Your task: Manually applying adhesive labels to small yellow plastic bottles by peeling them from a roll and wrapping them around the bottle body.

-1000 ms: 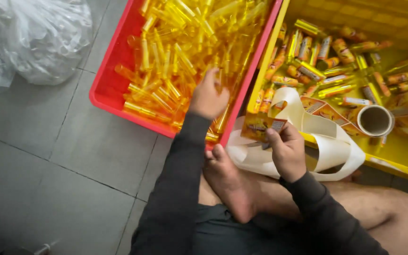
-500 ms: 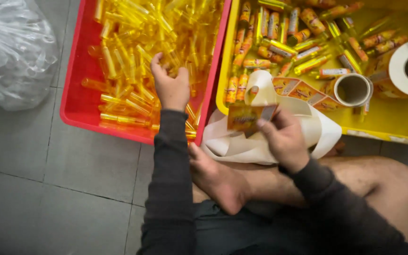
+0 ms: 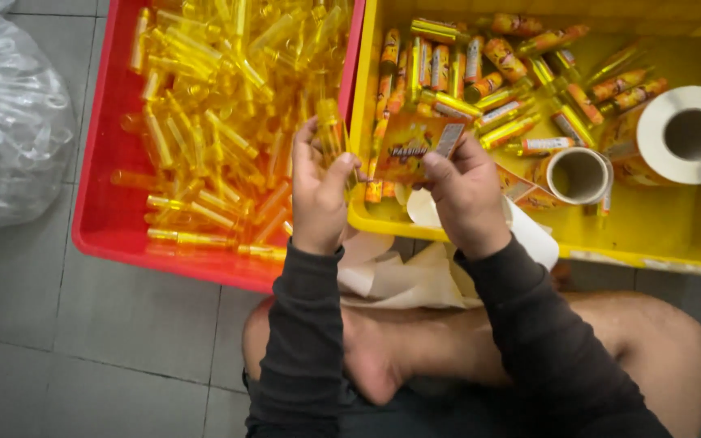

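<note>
Left hand (image 3: 318, 191) grips 1 clear yellow tube (image 3: 331, 134) over the red crate (image 3: 99, 203). Right hand (image 3: 464, 195) pinches an orange label (image 3: 415, 146) just right of that crate.

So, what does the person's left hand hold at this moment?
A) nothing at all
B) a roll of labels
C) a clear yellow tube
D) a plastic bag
C: the left hand grips a clear yellow tube upright above the red crate, while the right hand holds an orange label.
</note>
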